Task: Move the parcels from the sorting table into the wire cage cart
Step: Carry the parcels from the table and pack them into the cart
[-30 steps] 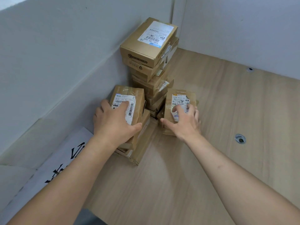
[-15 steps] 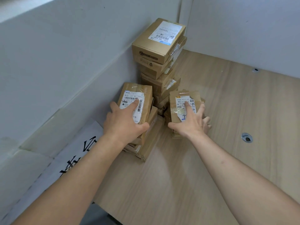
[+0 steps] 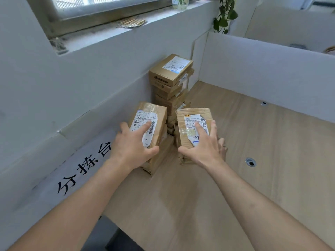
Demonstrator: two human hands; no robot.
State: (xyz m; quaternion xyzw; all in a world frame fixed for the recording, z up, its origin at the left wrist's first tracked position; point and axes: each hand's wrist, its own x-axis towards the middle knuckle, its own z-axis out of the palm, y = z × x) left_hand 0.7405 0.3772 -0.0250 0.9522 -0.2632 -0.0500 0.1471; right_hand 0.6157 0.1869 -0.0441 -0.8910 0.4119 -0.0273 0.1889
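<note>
Two small brown cardboard parcels with white labels are in my hands over the wooden sorting table (image 3: 235, 178). My left hand (image 3: 134, 147) grips the left parcel (image 3: 155, 115), fingers over its label and thumb round its near edge. My right hand (image 3: 204, 145) grips the right parcel (image 3: 192, 113), which bears blue handwriting. Under the left parcel lie more flat parcels (image 3: 161, 158). Behind them a tall stack of boxes (image 3: 170, 78) stands in the table's corner. No wire cage cart is in view.
White partition walls (image 3: 262, 73) close the table at the back and left. A paper sign with black characters (image 3: 81, 165) hangs on the left wall. Two cable holes (image 3: 250, 162) sit in the tabletop at right. A window ledge with a plant (image 3: 224, 15) runs above.
Both hands have lifted their parcels up and toward me. The view has tilted up, so the window ledge and plant now show.
</note>
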